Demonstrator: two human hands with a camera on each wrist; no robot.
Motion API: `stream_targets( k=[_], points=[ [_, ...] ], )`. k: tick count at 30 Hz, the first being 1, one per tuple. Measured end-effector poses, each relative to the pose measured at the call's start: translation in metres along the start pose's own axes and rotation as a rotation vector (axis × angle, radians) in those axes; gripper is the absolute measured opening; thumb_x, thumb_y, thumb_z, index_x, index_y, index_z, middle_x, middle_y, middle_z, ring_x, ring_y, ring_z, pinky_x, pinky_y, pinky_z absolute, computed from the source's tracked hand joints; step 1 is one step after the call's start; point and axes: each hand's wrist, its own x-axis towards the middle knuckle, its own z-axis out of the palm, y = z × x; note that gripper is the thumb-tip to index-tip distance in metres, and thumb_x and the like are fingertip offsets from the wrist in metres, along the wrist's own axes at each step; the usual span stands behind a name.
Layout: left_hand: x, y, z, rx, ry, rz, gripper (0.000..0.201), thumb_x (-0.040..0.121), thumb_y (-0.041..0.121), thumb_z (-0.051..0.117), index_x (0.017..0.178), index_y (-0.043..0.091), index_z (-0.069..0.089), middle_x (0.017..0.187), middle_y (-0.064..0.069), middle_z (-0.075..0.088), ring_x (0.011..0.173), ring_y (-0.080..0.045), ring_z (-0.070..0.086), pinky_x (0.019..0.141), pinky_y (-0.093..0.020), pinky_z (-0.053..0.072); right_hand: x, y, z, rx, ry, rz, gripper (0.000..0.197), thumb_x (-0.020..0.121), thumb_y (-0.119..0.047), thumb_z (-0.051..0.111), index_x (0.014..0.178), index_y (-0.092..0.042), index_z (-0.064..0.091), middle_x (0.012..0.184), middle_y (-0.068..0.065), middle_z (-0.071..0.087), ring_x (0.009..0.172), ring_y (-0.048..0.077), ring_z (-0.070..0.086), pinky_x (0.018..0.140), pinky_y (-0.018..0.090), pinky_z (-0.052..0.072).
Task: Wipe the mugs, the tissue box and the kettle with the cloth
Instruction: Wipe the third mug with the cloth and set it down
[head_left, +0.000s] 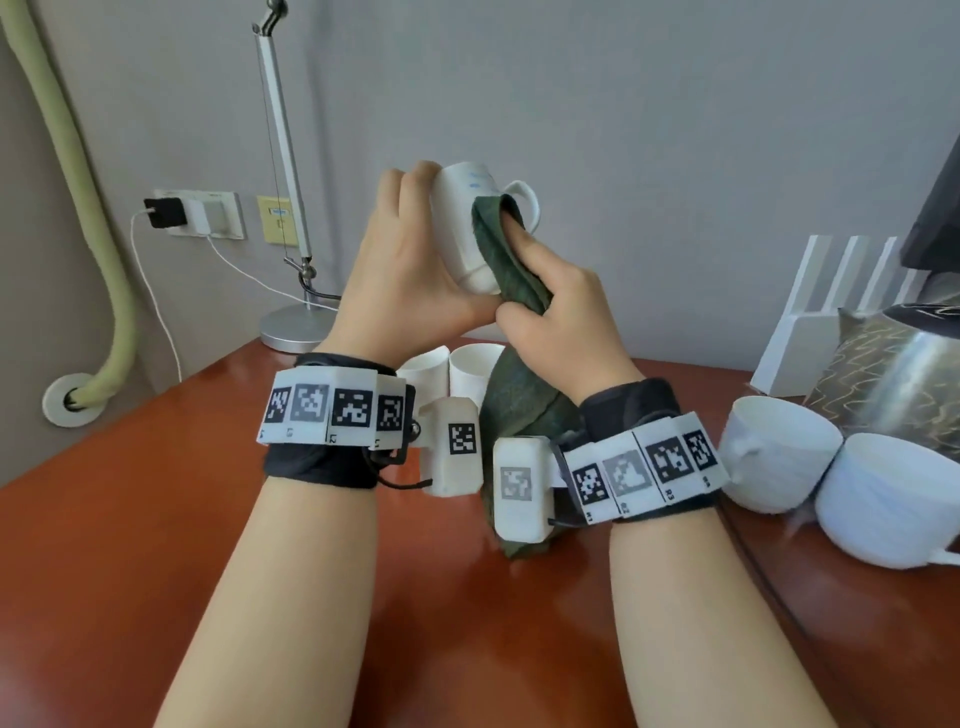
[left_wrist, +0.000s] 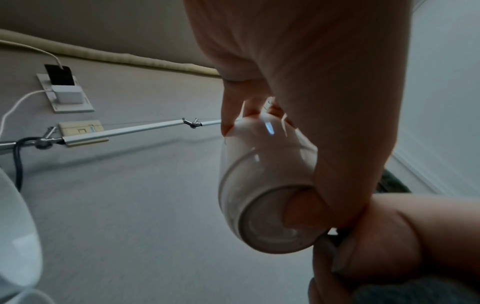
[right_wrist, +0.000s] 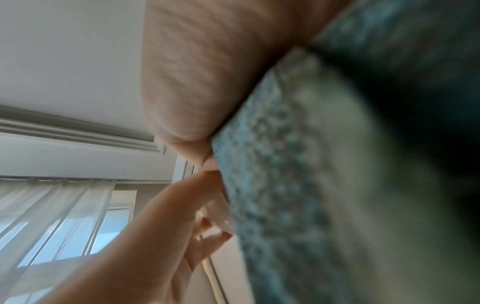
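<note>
My left hand grips a white mug in the air above the table, base toward me, handle on the right. In the left wrist view the mug shows its round base, with my thumb across it. My right hand holds a dark green cloth and presses it against the mug's right side near the handle. The cloth's tail hangs down between my wrists. In the right wrist view the cloth fills the frame, blurred. A metal kettle stands at far right.
Two white mugs lie on the red-brown table at right, in front of the kettle. Two more white cups stand behind my wrists. A desk lamp and wall sockets with cables are at back left.
</note>
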Motion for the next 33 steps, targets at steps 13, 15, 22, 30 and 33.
stream_targets(
  k=[13, 15, 22, 30, 33],
  points=[
    [0.002, 0.011, -0.01, 0.113, -0.045, -0.039, 0.093, 0.053, 0.054, 0.063, 0.129, 0.005, 0.042, 0.107, 0.004, 0.034, 0.096, -0.03, 0.054, 0.074, -0.043, 0.051, -0.009, 0.007, -0.001, -0.211, 0.084, -0.24, 0.068, 0.068, -0.009, 0.047, 0.134, -0.024, 0.056, 0.053, -0.007, 0.035, 0.048, 0.022, 0.031, 0.053, 0.026, 0.034],
    [0.001, 0.013, -0.011, 0.115, -0.035, 0.001, 0.094, 0.054, 0.057, 0.062, 0.13, 0.005, 0.042, 0.108, 0.002, 0.035, 0.095, -0.03, 0.054, 0.07, -0.042, 0.05, -0.008, 0.007, -0.004, -0.203, 0.11, -0.225, 0.071, 0.069, -0.009, 0.047, 0.138, -0.026, 0.051, 0.052, -0.006, 0.036, 0.048, 0.022, 0.032, 0.053, 0.025, 0.034],
    [0.003, 0.008, -0.018, 0.087, 0.123, -0.042, 0.089, 0.06, 0.05, 0.071, 0.13, 0.005, 0.042, 0.109, 0.003, 0.034, 0.1, -0.03, 0.054, 0.074, -0.04, 0.049, -0.007, 0.001, -0.001, -0.071, 0.159, -0.208, 0.066, 0.069, -0.007, 0.046, 0.133, -0.02, 0.057, 0.052, -0.006, 0.034, 0.048, 0.024, 0.033, 0.049, 0.033, 0.039],
    [0.001, 0.009, -0.015, 0.048, 0.041, 0.031, 0.092, 0.057, 0.053, 0.069, 0.132, 0.005, 0.042, 0.113, -0.001, 0.04, 0.099, -0.025, 0.052, 0.074, -0.039, 0.049, -0.004, -0.001, -0.008, -0.153, 0.135, -0.187, 0.072, 0.069, -0.012, 0.045, 0.139, -0.03, 0.05, 0.051, -0.009, 0.035, 0.05, 0.021, 0.036, 0.052, 0.029, 0.035],
    [0.004, 0.008, -0.022, 0.022, 0.141, 0.047, 0.092, 0.055, 0.037, 0.076, 0.132, 0.001, 0.041, 0.111, 0.0, 0.035, 0.09, -0.009, 0.039, 0.072, -0.031, 0.042, -0.002, 0.001, -0.014, -0.1, 0.147, -0.15, 0.075, 0.07, -0.011, 0.045, 0.143, -0.028, 0.045, 0.053, -0.007, 0.032, 0.051, 0.019, 0.033, 0.051, 0.03, 0.036]
  ],
)
